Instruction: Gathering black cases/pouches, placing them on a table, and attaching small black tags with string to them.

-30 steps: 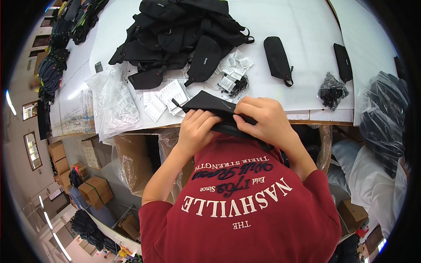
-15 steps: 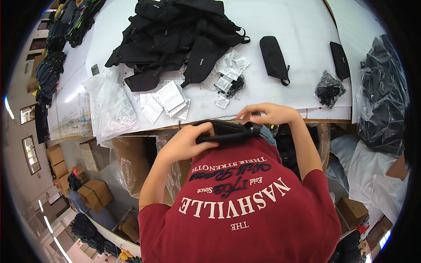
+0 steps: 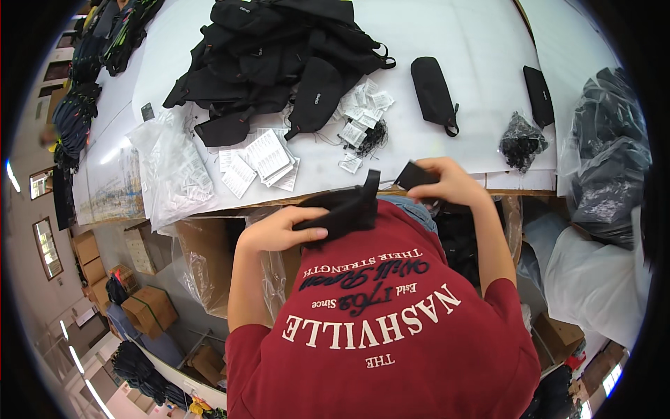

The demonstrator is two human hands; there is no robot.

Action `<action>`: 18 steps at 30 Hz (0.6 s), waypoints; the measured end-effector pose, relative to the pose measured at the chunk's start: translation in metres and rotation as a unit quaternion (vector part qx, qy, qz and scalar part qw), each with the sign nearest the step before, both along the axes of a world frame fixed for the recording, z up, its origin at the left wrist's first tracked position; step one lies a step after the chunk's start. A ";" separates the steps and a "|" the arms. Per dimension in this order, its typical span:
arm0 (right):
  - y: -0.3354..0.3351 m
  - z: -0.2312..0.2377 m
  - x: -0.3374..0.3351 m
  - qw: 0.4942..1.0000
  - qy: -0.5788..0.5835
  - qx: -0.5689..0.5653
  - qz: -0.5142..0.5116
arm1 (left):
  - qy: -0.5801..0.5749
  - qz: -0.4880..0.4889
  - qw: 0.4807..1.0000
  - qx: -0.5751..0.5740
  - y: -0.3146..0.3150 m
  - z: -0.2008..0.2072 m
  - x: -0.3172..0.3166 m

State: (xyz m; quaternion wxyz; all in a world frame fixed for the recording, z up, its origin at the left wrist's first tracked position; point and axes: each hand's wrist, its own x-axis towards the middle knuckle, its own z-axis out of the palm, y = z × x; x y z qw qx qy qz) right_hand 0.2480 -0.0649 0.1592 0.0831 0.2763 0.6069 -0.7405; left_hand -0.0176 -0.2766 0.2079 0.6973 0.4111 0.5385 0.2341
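Observation:
In front of my chest, at the table's near edge, my left hand (image 3: 285,229) grips a black fabric pouch (image 3: 342,214), thumb on the near side. A strap-like end of the pouch stands up at its right. Just right of it, my right hand (image 3: 447,183) pinches a small flat black rectangle (image 3: 414,175), apart from the pouch; I cannot tell whether it is a card or a fabric piece. Beyond my hands lie white printed labels (image 3: 265,155) and a bunch of white tags with black strings (image 3: 359,129).
A heap of black pouches (image 3: 265,63) covers the far middle of the white table (image 3: 481,42). Single pouches (image 3: 433,94) lie to the right, near a clear bag of small black parts (image 3: 522,143). A plastic bag of labels (image 3: 174,167) is left. Another person's white garment (image 3: 593,279) shows right.
My right hand has come away from the pouch and now holds the small black rectangle. The pouch in my left hand has shifted left and tilted, its right end raised.

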 end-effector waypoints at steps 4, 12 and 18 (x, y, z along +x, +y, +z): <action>0.036 0.019 0.023 0.992 -0.096 -0.006 -0.080 | -0.002 -0.113 0.993 0.040 0.002 0.001 -0.001; 0.032 -0.027 -0.007 0.751 0.393 -0.396 -0.353 | 0.014 -0.042 0.993 0.112 0.013 0.003 0.014; -0.033 -0.003 -0.066 0.795 0.241 -0.442 -0.338 | 0.069 -0.064 0.992 0.079 0.028 0.016 0.017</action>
